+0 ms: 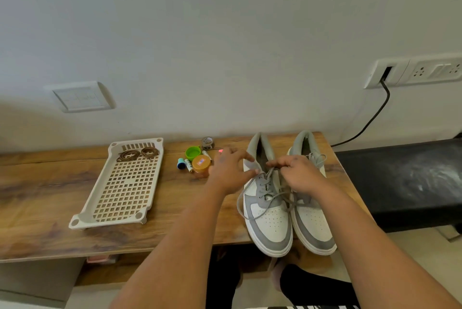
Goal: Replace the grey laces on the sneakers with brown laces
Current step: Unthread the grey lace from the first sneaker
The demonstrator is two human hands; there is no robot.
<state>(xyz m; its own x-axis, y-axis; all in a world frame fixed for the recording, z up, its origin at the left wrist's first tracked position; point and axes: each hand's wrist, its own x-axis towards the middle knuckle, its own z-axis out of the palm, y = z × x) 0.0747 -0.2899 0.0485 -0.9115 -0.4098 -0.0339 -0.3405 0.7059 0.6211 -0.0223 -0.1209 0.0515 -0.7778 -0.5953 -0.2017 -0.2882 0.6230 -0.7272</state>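
Two grey-and-white sneakers stand side by side on the wooden table, toes over its front edge. My left hand (231,171) grips the collar of the left sneaker (270,223). My right hand (298,173) pinches the grey lace (268,185) near the top eyelets of that shoe; the lace's loose ends loop down over its side. The right sneaker (313,228) still has its grey lace tied at the top. Two coiled brown laces (138,154) lie at the far end of a beige perforated tray (120,208) to the left.
Between tray and shoes sit a green cap (193,152), an orange-lidded jar (201,165), batteries (188,165), a small blue cap (180,163) and a tape measure (208,143). A black bench (405,178) adjoins the table's right. A black cable (370,121) hangs from the wall socket.
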